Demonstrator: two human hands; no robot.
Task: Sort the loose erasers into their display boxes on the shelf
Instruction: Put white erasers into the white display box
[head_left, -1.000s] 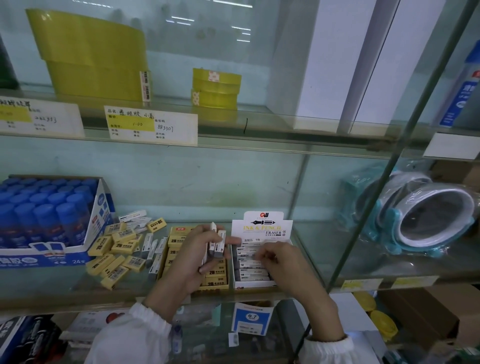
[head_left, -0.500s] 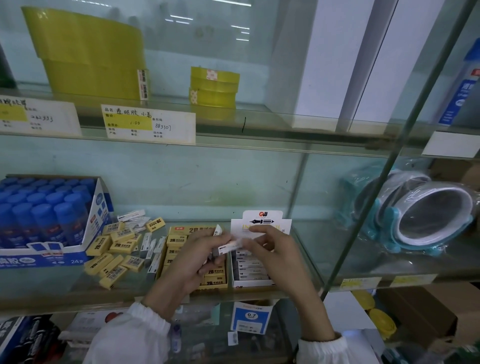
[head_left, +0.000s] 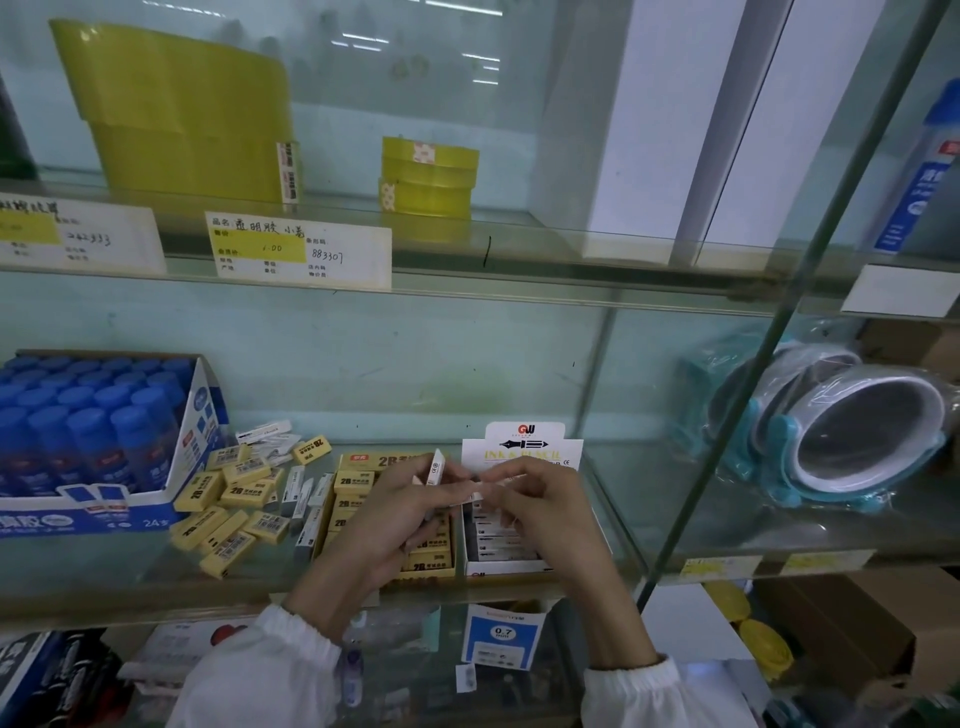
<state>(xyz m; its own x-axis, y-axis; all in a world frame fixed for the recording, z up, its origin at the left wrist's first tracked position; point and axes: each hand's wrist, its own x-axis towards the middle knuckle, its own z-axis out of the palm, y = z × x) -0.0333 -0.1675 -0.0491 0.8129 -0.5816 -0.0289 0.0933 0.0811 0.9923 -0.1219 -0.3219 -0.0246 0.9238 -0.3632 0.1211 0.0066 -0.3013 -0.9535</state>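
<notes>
My left hand (head_left: 384, 525) grips a few white erasers (head_left: 435, 467); one stands upright above my fingers. My right hand (head_left: 540, 512) pinches the end of one of these white erasers between thumb and fingers, just above the white display box (head_left: 522, 452), which holds rows of white erasers. Beside it on the left stands the yellow 2B display box (head_left: 363, 462), partly hidden by my left hand. Several loose yellow erasers (head_left: 228, 512) and loose white erasers (head_left: 293, 488) lie scattered on the glass shelf (head_left: 78, 577) left of the boxes.
A blue box of glue sticks (head_left: 88, 441) stands at the shelf's left. Wrapped mirrors (head_left: 831, 431) sit behind a glass divider (head_left: 779, 332) on the right. Yellow tape rolls (head_left: 428, 176) and price labels (head_left: 298, 249) occupy the shelf above.
My right hand has lifted out of the white box and come up to my left hand, where it now pinches a white eraser. My left hand has stayed in place.
</notes>
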